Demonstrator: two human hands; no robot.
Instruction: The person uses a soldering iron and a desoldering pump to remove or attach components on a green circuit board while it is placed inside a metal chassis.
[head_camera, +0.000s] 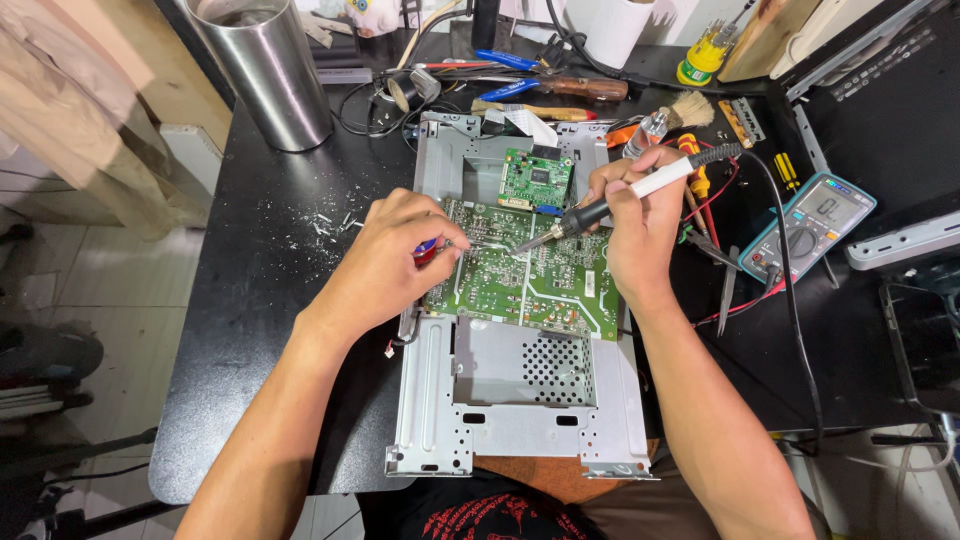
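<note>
Soldering on a green circuit board (530, 280) seated in a grey metal chassis (520, 400) on the black table (260, 300).

Chassis holds two boards: the large one and a smaller green board (535, 178) behind it. Right hand (640, 225) is closed around one soldering iron (620, 198), tip on the large board. Left hand (390, 265) pinches a thin red-handled tool (428, 250) against the board. Steel cylinder (262, 65) at rear left, contents unclear. One multimeter (808, 225) to the right.

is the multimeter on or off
On: the multimeter, lying flat on the black table to the right of the right hand, shows a lit reading on its display.
</note>
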